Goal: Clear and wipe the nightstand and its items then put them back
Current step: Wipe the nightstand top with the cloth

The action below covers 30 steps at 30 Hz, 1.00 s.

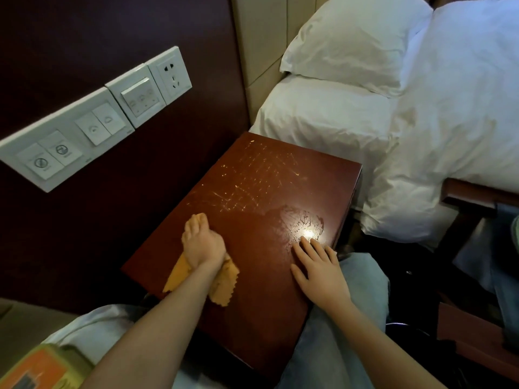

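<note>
Dark wall point(84, 29), white bed point(449, 136).

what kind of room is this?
Most likely a hotel bedroom. A bed with white pillows and a white duvet stands beside a wooden nightstand, and a wall panel of icon-marked switches with a socket hangs above it.

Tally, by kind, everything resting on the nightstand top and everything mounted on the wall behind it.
hands: 2, left hand and right hand
cloth: 1
switch plates: 2, large switch plate and small switch plate
socket: 1
total: 6
</note>
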Available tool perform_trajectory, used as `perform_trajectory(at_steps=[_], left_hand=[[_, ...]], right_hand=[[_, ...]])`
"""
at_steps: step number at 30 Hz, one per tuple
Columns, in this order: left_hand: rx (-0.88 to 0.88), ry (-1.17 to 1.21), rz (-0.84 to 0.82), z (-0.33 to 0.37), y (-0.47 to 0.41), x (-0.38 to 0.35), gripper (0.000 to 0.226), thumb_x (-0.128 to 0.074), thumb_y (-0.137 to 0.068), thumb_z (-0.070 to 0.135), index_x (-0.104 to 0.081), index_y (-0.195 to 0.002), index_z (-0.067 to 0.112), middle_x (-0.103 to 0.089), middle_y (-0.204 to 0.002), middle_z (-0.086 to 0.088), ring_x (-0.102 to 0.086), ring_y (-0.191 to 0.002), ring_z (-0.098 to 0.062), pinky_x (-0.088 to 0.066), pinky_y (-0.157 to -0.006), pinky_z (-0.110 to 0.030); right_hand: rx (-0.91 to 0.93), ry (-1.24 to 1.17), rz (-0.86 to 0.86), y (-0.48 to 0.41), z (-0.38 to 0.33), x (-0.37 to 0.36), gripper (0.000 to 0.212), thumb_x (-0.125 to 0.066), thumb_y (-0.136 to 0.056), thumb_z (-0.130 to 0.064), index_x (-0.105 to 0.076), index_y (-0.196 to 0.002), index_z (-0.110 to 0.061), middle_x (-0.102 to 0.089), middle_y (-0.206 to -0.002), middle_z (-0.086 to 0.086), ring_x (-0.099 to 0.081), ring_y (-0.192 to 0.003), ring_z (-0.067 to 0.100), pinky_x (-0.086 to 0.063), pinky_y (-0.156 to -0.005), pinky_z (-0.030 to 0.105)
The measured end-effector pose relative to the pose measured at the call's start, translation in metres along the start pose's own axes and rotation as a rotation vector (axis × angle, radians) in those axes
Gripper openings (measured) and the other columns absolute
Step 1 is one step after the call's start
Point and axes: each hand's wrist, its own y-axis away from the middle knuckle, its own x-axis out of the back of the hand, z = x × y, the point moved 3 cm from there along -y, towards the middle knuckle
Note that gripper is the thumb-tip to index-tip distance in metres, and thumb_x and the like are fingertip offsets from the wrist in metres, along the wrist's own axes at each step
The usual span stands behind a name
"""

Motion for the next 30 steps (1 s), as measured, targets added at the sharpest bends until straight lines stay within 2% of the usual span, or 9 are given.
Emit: perform_trajectory(at_steps=[5,8,10,13,17,19,25,27,30], left_hand=[[-0.552,-0.005,-0.133,0.074,0.030,-0.022,0.045,-0.027,-0.101,0.021,-0.025,-0.146,0.026,-0.022,-0.154,0.007,-0.014,-0.142,-0.011,-0.010,-0.114,-0.026],[-0.859,-0.013,-0.282,0.063,0.051,-0.021,0.046,-0.027,-0.101,0.020,-0.023,-0.146,0.031,-0.021,-0.153,0.010,-0.013,-0.142,-0.008,-0.004,-0.114,-0.023],[-0.774,-0.017,-0.223,0.035,0.037,-0.015,0.048,-0.029,-0.099,0.017,-0.025,-0.145,0.032,-0.022,-0.153,0.011,-0.015,-0.141,-0.008,-0.005,-0.114,-0.024],[-0.290,0.010,-0.029,-0.015,-0.001,-0.002,0.047,-0.028,-0.099,0.020,-0.024,-0.145,0.027,-0.020,-0.154,0.006,-0.014,-0.142,-0.012,-0.010,-0.117,-0.029],[0.040,-0.028,0.005,-0.010,-0.023,-0.005,0.051,-0.028,-0.098,0.023,-0.020,-0.148,0.021,-0.015,-0.156,-0.002,-0.012,-0.143,-0.020,-0.013,-0.117,-0.036],[-0.008,-0.026,0.029,0.025,-0.020,-0.011,0.052,-0.031,-0.096,0.020,-0.021,-0.147,0.022,-0.017,-0.155,-0.001,-0.014,-0.142,-0.020,-0.016,-0.116,-0.037],[-0.852,0.027,-0.281,0.095,0.050,-0.033,0.047,-0.028,-0.100,0.019,-0.024,-0.146,0.027,-0.020,-0.154,0.008,-0.012,-0.142,-0.010,-0.002,-0.113,-0.023],[-0.849,0.027,-0.244,0.067,0.036,-0.024,0.048,-0.030,-0.099,0.017,-0.027,-0.145,0.030,-0.023,-0.152,0.011,-0.016,-0.141,-0.008,0.000,-0.111,-0.019],[-0.436,0.001,-0.058,0.002,-0.012,-0.009,0.048,-0.031,-0.098,0.016,-0.026,-0.145,0.027,-0.020,-0.152,0.009,-0.016,-0.142,-0.011,-0.006,-0.116,-0.025]], right_hand=[[-0.003,-0.034,0.058,-0.007,-0.003,-0.003,0.074,-0.005,-0.082,-0.056,-0.029,-0.145,-0.024,-0.027,-0.153,0.002,-0.019,-0.143,0.023,-0.001,-0.113,0.037],[-0.047,-0.074,0.121,-0.011,-0.005,0.003,0.069,-0.012,-0.085,-0.052,-0.037,-0.142,-0.021,-0.033,-0.150,0.005,-0.024,-0.141,0.025,-0.003,-0.111,0.037],[-0.052,-0.089,0.131,-0.014,-0.007,0.006,0.070,-0.011,-0.085,-0.052,-0.036,-0.142,-0.021,-0.032,-0.150,0.004,-0.021,-0.142,0.024,-0.001,-0.112,0.037],[-0.059,-0.068,0.106,-0.016,-0.009,0.004,0.067,-0.013,-0.087,-0.050,-0.038,-0.141,-0.021,-0.034,-0.149,0.003,-0.024,-0.141,0.023,0.003,-0.114,0.034],[-0.068,-0.008,0.131,-0.019,-0.010,-0.002,0.055,-0.027,-0.090,-0.043,-0.050,-0.134,-0.018,-0.049,-0.139,0.006,-0.042,-0.131,0.028,-0.014,-0.114,0.040],[-0.079,-0.029,0.126,-0.020,-0.010,-0.005,0.057,-0.025,-0.090,-0.045,-0.047,-0.136,-0.019,-0.045,-0.142,0.005,-0.037,-0.135,0.027,-0.013,-0.114,0.041],[-0.112,-0.022,0.135,-0.025,-0.007,-0.012,0.055,-0.030,-0.089,-0.041,-0.052,-0.132,-0.014,-0.051,-0.137,0.009,-0.043,-0.130,0.031,-0.011,-0.109,0.040],[-0.101,0.007,0.116,-0.025,-0.008,-0.013,0.054,-0.029,-0.090,-0.041,-0.052,-0.132,-0.016,-0.051,-0.137,0.008,-0.043,-0.130,0.030,-0.010,-0.109,0.040],[-0.123,-0.008,0.095,-0.027,-0.009,-0.014,0.057,-0.025,-0.091,-0.043,-0.048,-0.135,-0.017,-0.045,-0.142,0.006,-0.036,-0.135,0.027,-0.003,-0.110,0.038]])
